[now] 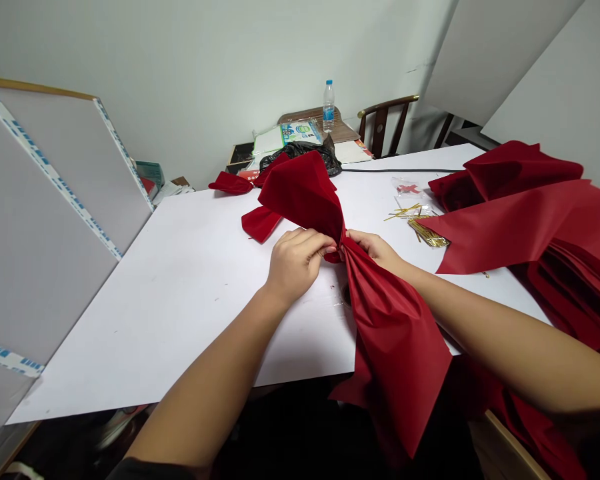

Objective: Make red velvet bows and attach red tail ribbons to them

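A large red fabric bow (390, 307) is pinched narrow at its middle, its loop standing up at the back and its tails hanging over the table's front edge. My left hand (300, 257) is closed at the left of the gathered knot, thumb and fingertips pressed together against it. From the right, my right hand (370, 245) grips the same gather, its fingers partly hidden behind the cloth. Whether a thin tie lies between my fingertips is too small to tell. Just behind lies a smaller red bow (261, 223), partly covered by the big loop.
Gold twist ties (430, 233) lie in a clear bag on the white table (180, 300). A pile of red fabric (530, 220) covers the right end. Behind are a black plastic bag (333, 162), a water bottle (329, 107) and a chair (383, 127). White panels (55, 200) stand at left.
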`<state>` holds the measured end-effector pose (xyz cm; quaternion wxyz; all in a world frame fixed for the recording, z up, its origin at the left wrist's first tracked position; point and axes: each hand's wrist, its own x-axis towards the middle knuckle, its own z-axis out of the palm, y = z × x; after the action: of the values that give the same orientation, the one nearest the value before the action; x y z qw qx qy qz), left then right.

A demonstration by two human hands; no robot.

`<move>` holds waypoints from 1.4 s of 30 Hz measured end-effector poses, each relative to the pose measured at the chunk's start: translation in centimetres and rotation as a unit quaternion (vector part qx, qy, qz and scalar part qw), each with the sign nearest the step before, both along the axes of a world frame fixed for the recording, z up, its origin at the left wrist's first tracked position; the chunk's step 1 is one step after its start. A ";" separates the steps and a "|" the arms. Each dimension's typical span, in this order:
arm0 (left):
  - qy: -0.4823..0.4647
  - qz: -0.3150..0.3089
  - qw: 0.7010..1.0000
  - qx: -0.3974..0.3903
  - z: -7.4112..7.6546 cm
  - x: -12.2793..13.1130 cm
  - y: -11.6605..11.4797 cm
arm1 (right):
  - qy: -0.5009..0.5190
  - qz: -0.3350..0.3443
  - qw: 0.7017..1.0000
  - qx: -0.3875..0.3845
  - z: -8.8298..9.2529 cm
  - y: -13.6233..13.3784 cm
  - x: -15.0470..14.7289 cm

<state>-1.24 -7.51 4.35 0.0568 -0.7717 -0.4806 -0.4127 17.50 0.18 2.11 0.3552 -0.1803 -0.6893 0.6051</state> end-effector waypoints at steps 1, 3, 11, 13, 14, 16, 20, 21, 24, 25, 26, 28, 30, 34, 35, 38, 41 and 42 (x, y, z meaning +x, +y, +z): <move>0.004 -0.002 1.000 0.005 0.0 0.0 0.0 | -0.001 0.001 1.000 0.000 0.0 0.1 0.0; 0.012 -0.016 1.000 0.020 0.0 0.0 0.0 | 0.002 0.010 1.000 -0.003 0.2 0.1 0.1; 0.021 -0.028 0.999 0.027 -0.1 -0.3 0.1 | 0.002 0.032 0.999 -0.041 0.5 0.3 0.2; 0.023 -0.020 0.999 0.011 0.0 -0.3 0.0 | -0.007 0.031 0.999 -0.031 0.4 0.4 0.3; 0.025 -0.021 0.999 0.001 0.0 -0.3 0.0 | -0.012 0.030 0.999 -0.024 0.4 0.4 0.3; 0.018 -0.023 0.999 -0.022 0.1 -0.2 -0.2 | -0.026 0.024 0.999 -0.003 0.3 0.5 0.5; -0.027 -0.026 0.997 -0.064 0.2 0.0 -0.4 | -0.058 -0.017 0.995 0.083 0.1 0.8 0.9; -0.030 -0.023 0.997 -0.065 0.2 0.0 -0.4 | -0.062 -0.022 0.993 0.101 0.1 0.8 1.0; -0.015 -0.021 0.999 -0.047 0.1 0.1 -0.4 | -0.066 -0.013 0.991 0.112 0.0 0.9 1.0; -0.008 -0.025 0.999 -0.040 0.1 0.0 -0.4 | -0.066 -0.008 0.992 0.106 0.0 0.9 1.0; 0.001 -0.028 0.999 -0.032 0.0 0.0 -0.4 | -0.066 -0.003 0.993 0.099 0.1 0.9 1.0; 0.017 -0.028 0.999 -0.025 0.0 -0.1 -0.3 | -0.064 0.012 0.995 0.078 0.2 0.9 1.0; 0.028 -0.031 0.999 -0.019 -0.1 -0.2 -0.3 | -0.058 0.028 0.996 0.056 0.5 0.7 0.9; 0.046 -0.033 0.998 0.021 -0.3 -0.1 -0.2 | -0.033 0.066 0.997 0.012 1.0 0.5 0.8; 0.053 -0.029 0.998 0.035 -0.4 -0.1 -0.1 | -0.028 0.077 0.997 -0.001 1.1 0.5 0.8; 0.075 -0.024 0.994 0.074 -0.5 0.1 -0.1 | -0.026 0.095 0.994 -0.047 1.2 0.6 0.9; 0.096 -0.027 0.989 0.108 -0.4 0.2 -0.1 | -0.016 0.096 0.992 -0.082 1.2 0.7 1.0; 0.101 -0.026 0.987 0.122 -0.4 0.2 -0.1 | -0.014 0.092 0.992 -0.086 1.1 0.6 1.0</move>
<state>-1.07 -7.60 3.94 0.1882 -0.8090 -0.3980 -0.3894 18.47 0.81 3.23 0.2717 -0.1549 -0.6529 0.6899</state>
